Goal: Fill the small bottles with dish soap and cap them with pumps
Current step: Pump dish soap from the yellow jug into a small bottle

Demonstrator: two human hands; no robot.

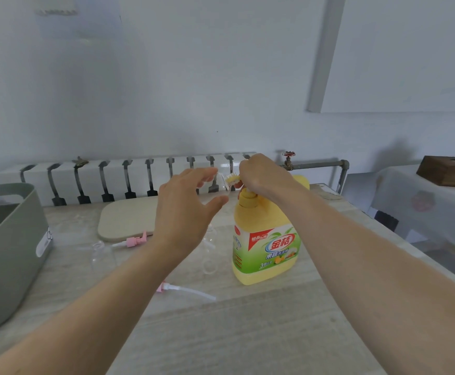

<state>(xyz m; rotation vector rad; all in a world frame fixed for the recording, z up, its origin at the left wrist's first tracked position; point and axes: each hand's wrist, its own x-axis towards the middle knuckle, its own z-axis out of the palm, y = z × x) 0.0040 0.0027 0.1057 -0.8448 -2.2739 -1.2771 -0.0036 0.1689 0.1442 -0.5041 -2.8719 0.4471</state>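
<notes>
1. Yellow plastic dish-soap bottle (264, 255) with a green label stands upright on the pale striped tabletop (248, 334).
2. Right hand (261, 177) grips its pump top, fingers curled.
3. Left hand (185, 209) hovers beside the nozzle, fingers spread and relaxed.
4. Pink plastic pump (135, 240) and blurred small clear bottle (99, 253) sit further left.

I count one yellow plastic dish-soap jug (265, 255), two pink white-tubed pumps (135, 240) (167, 287), at least two clear small bottles (100, 253) (209, 250), one grey-green tub (10, 255), one beige mat (126, 220).

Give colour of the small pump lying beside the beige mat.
Pink, with a white tube: the small plastic pump by the beige rounded mat. Head view.
</notes>
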